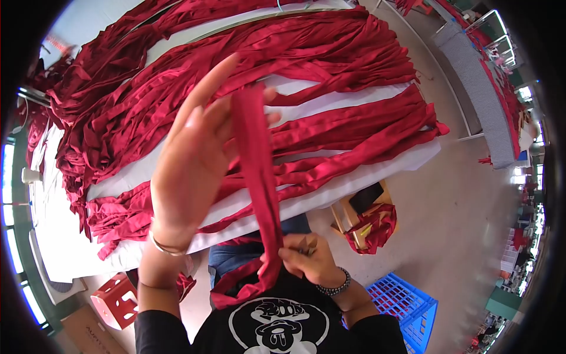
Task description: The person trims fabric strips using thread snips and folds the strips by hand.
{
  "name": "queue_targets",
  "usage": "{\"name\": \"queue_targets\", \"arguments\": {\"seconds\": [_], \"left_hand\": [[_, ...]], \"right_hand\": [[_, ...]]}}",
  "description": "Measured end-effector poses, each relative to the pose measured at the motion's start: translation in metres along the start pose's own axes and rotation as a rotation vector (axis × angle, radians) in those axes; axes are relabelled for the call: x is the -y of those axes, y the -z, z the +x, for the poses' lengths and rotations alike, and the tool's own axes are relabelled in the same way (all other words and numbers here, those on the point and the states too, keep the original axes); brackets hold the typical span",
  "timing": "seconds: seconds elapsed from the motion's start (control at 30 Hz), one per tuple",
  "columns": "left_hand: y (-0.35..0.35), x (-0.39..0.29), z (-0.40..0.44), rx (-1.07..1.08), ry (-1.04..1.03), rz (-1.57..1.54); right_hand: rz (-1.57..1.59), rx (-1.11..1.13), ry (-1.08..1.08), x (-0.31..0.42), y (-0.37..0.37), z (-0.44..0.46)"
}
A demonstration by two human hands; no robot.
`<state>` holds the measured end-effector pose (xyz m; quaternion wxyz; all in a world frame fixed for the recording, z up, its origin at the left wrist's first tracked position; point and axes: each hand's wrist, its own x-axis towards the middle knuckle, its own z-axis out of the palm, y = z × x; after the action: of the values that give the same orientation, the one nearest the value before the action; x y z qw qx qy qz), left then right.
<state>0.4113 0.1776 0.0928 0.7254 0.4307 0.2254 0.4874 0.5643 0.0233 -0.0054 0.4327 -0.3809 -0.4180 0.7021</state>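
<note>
A long red fabric strip [258, 159] stretches between my two hands in front of my chest. My left hand [191, 159] is raised at its upper end, one finger pointing up, the other fingers around the strip with their tips showing past its edge. Lower down, my right hand [309, 258] pinches the strip between thumb and fingers. A small dark, metallic-looking object [306, 246] shows at the right fingers; its kind is unclear. Below the hands, the strip's loose part loops across my black shirt.
A white-covered table [348, 180] carries long rows of red strips [330, 47]. Beneath its near edge, a wooden stool [386, 194] holds red cloth and a dark item. A blue plastic crate [421, 312] stands right; a red stool [115, 301] and cardboard box [88, 330] are left.
</note>
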Motion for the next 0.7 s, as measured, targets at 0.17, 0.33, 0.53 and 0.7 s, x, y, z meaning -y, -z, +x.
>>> {"name": "queue_targets", "arguments": {"seconds": [0.17, 0.33, 0.53, 0.7], "left_hand": [[-0.013, -0.019, 0.07, -0.01, -0.702, 0.905], [0.041, -0.006, 0.16, -0.05, -1.185, 1.546], [0.073, 0.037, 0.065, 0.228, -0.319, 1.443], [0.049, 0.044, -0.03, 0.073, 0.183, 1.208]], "right_hand": [[0.181, -0.082, 0.091, 0.027, -0.005, 0.028], [0.19, -0.276, 0.173, 0.032, -0.003, 0.043], [0.065, -0.406, 0.001, -0.005, 0.006, 0.032], [0.021, -0.333, -0.02, -0.018, 0.001, 0.012]]}}
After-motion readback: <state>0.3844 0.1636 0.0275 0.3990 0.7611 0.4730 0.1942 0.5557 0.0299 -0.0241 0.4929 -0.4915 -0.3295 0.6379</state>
